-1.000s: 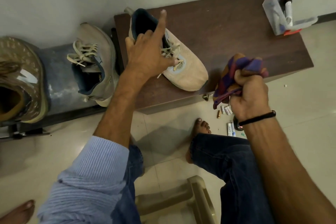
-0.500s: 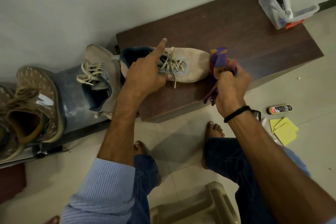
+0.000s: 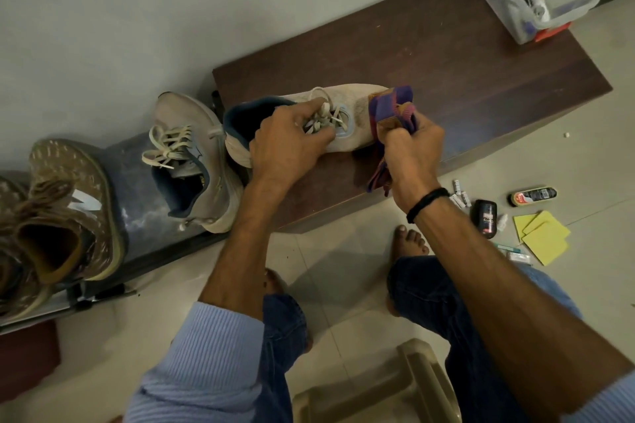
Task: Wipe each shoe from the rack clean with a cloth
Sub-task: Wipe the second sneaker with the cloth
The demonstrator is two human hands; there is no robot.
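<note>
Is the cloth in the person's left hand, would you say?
No, the right hand grips the cloth; the left hand holds the shoe.

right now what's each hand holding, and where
The left hand grips the beige shoe at its laces; right hand grips the cloth around its bunched middle.

The leftmost brown shoe (image 3: 9, 197) is cut off.

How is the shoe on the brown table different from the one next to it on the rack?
The table shoe lies across the wooden table; the rack shoe sits on the grey rack, toe toward the wall. The left hand grips the table shoe's laces and the right hand holds a purple cloth at its toe; nobody touches the rack shoe. Both are beige with pale laces and blue lining.
</note>
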